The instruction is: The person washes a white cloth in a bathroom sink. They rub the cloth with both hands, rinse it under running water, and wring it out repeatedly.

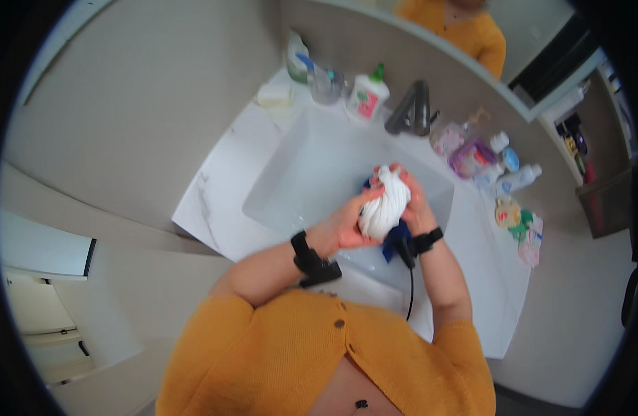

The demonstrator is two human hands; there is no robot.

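Observation:
Over the right half of a white washbasin [308, 171], a bunched and twisted white cloth [384, 210] is held between both my hands. My left hand [352, 223] wraps its left side and underside, while my right hand [415, 200] grips its right side and upper end. Beneath them in the basin lies a dark blue cloth [397, 236], partly hidden by my hands and the white cloth. Each wrist wears a black strap with a small device.
Behind the basin stand a dark faucet [410, 112], a white pump bottle [368, 96], a clear cup [326, 88] and a green-based bottle [298, 60]. Several bottles and a purple pack [472, 158] line the right counter. A black cable [412, 296] hangs from my right wrist device.

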